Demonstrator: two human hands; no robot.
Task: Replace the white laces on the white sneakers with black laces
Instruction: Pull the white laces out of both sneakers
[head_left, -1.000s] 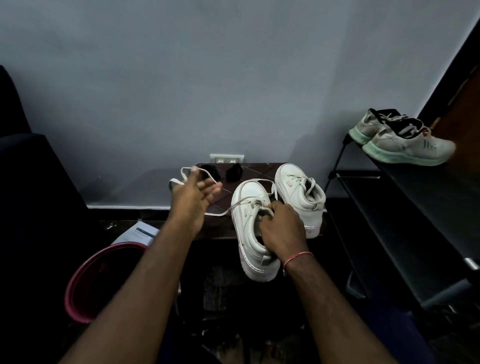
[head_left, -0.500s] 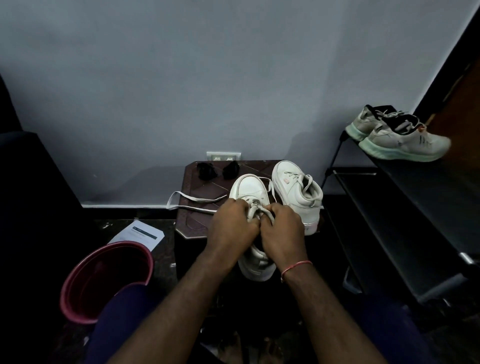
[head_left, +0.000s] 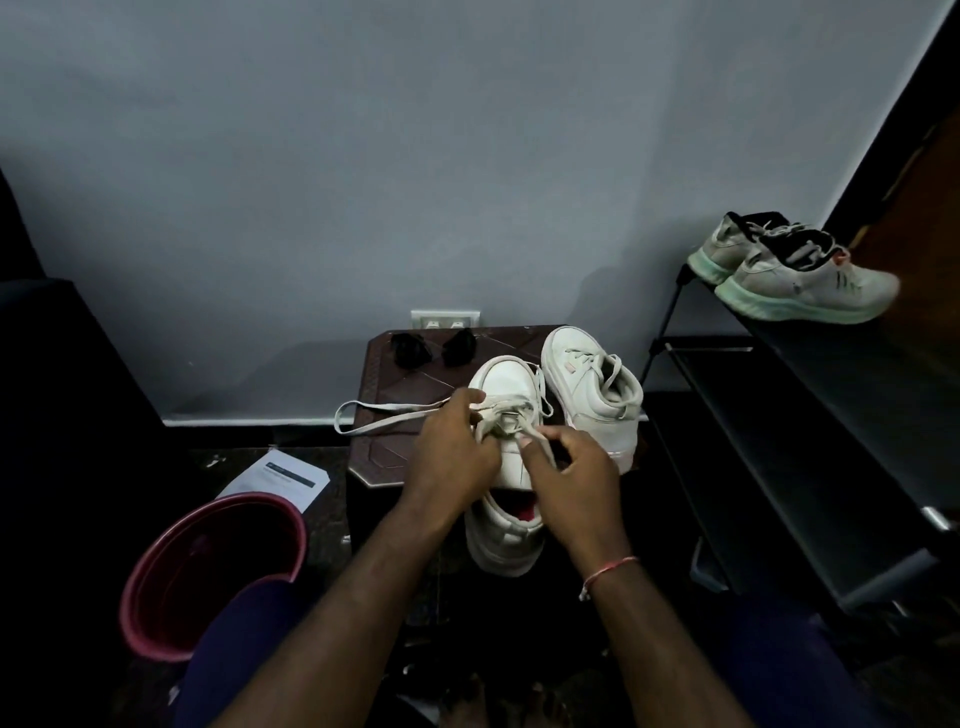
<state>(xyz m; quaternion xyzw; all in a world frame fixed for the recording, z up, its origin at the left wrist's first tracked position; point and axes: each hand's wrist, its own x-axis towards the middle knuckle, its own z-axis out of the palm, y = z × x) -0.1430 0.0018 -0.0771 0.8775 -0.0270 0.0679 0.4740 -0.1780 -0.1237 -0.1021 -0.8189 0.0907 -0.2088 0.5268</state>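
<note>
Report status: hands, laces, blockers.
Status: left hand and right hand pinching white lace on near sneaker; far sneaker laced white, untouched; black laces bundled at back of table; nothing in the way.

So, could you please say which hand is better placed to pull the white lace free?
Probably left: the left hand grips the flat white lace on the nearer white sneaker, its freed length trailing leftward; the right hand pinches one strand.

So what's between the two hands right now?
In the head view, loosened white lace strands span from the left hand to the right hand, over the near white sneaker; both hands pinch it.
</note>
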